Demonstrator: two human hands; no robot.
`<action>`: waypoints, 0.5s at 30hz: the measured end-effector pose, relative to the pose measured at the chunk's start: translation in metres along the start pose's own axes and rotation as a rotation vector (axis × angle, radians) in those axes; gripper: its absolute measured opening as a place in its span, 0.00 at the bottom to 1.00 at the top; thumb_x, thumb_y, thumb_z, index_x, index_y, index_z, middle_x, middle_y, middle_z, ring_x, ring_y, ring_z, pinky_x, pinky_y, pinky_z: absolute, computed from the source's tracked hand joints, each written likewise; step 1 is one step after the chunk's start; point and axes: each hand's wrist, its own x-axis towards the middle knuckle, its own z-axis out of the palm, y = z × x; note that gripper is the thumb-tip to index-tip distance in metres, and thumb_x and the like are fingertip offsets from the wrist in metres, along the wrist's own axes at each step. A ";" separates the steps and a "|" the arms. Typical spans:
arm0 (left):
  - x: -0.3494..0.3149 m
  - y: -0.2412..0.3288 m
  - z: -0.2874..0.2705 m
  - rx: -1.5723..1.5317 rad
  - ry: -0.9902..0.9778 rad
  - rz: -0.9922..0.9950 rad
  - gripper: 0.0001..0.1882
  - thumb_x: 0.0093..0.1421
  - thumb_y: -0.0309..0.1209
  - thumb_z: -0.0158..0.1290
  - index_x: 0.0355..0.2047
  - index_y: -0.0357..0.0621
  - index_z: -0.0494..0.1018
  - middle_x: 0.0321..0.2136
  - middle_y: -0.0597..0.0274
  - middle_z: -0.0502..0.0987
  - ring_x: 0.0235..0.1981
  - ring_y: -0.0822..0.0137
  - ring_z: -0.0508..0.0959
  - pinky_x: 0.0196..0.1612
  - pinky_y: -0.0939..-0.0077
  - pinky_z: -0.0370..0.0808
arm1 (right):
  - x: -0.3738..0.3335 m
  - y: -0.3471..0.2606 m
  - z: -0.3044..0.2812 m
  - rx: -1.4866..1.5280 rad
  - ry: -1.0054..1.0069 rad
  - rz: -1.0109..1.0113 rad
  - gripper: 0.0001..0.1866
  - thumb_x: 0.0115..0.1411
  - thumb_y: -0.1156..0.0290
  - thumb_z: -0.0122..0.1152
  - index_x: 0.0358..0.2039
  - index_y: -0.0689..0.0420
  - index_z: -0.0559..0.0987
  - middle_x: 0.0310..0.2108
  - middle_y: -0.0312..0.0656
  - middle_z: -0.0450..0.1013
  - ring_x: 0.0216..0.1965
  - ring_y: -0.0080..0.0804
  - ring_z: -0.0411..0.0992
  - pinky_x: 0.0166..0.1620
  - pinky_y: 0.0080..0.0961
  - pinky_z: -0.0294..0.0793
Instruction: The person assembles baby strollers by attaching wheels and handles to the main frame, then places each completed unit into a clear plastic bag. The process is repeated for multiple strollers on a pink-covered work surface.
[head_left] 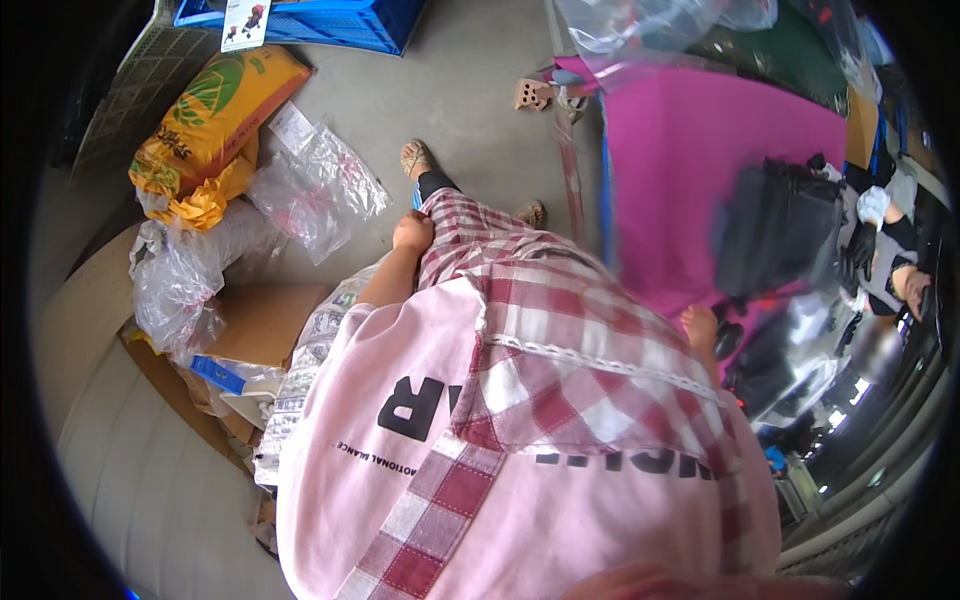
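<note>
My left hand (pixel 413 232) hangs at my left side, against the red-and-white checked apron (pixel 580 310). Its fingers are curled closed. A small blue and white thing (pixel 416 196) shows just beyond the knuckles; whether it is in the hand or behind it is unclear. My right hand (pixel 700 324) is at the near edge of a magenta-covered table (pixel 660 170), beside small black items (pixel 732 330). The fingers of this hand are small and partly hidden. On the table farther right lies a black folded bag-like piece (pixel 780 225).
Clear plastic bags (pixel 320 185) and a yellow-orange sack (pixel 220 120) lie at the left, near an open cardboard box (pixel 265 315). A blue crate (pixel 340 22) stands ahead. A brick (pixel 532 95) rests by the table. Another person (pixel 888 270) is at the far right.
</note>
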 end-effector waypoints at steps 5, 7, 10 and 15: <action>0.033 -0.026 -0.047 -0.186 0.168 0.060 0.14 0.57 0.37 0.49 0.39 0.41 0.75 0.37 0.48 0.79 0.41 0.50 0.78 0.47 0.61 0.73 | 0.016 -0.140 0.261 -1.377 -0.008 -0.745 0.10 0.53 0.67 0.60 0.34 0.57 0.78 0.40 0.43 0.73 0.45 0.46 0.69 0.47 0.41 0.68; 0.027 -0.034 -0.055 -0.209 0.259 0.028 0.13 0.58 0.35 0.49 0.38 0.41 0.75 0.35 0.49 0.79 0.40 0.50 0.78 0.45 0.61 0.73 | 0.046 -0.182 0.333 -1.562 -0.037 -0.934 0.16 0.52 0.66 0.58 0.41 0.58 0.77 0.49 0.51 0.70 0.54 0.50 0.64 0.57 0.44 0.61; 0.015 -0.076 -0.058 -0.242 0.254 -0.095 0.12 0.58 0.34 0.50 0.36 0.39 0.75 0.33 0.49 0.79 0.37 0.50 0.79 0.43 0.61 0.73 | 0.112 -0.218 0.392 -1.845 -0.019 -1.123 0.23 0.51 0.65 0.58 0.48 0.59 0.73 0.57 0.49 0.64 0.62 0.47 0.57 0.62 0.46 0.55; -0.014 -0.095 -0.024 -0.127 0.099 -0.363 0.14 0.57 0.36 0.48 0.37 0.39 0.75 0.35 0.46 0.79 0.40 0.48 0.78 0.46 0.60 0.73 | 0.218 -0.264 0.439 -2.136 -0.005 -0.855 0.26 0.54 0.64 0.54 0.54 0.56 0.70 0.60 0.46 0.60 0.65 0.43 0.52 0.66 0.44 0.46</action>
